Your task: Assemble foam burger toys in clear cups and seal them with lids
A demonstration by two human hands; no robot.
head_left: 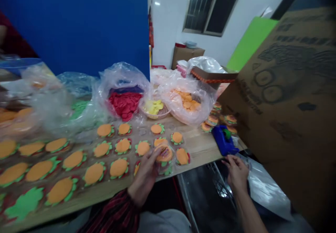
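Observation:
Near the table's front edge, my left hand (147, 171) is closed around a toy burger in a clear plastic pack (164, 153). Printing shows on the pack's top. Just below it lies another pack with green pieces (166, 169). On the right, a blue tape dispenser (223, 142) with a green hub stands at the table edge. My right hand (237, 171) is at its near end, thumb and fingers pinched together. Whatever is between those fingertips is too small to make out. Rows of packs with orange and green burger pieces (119, 167) cover the table to the left.
Behind the rows are plastic bags of red pieces (125, 103) and orange pieces (187, 100), with a basket of yellow pieces (154, 108) between them. Finished-looking burgers (212, 120) are heaped beside the dispenser. A large cardboard box (286, 121) walls off the right; a blue panel (78, 26) stands behind.

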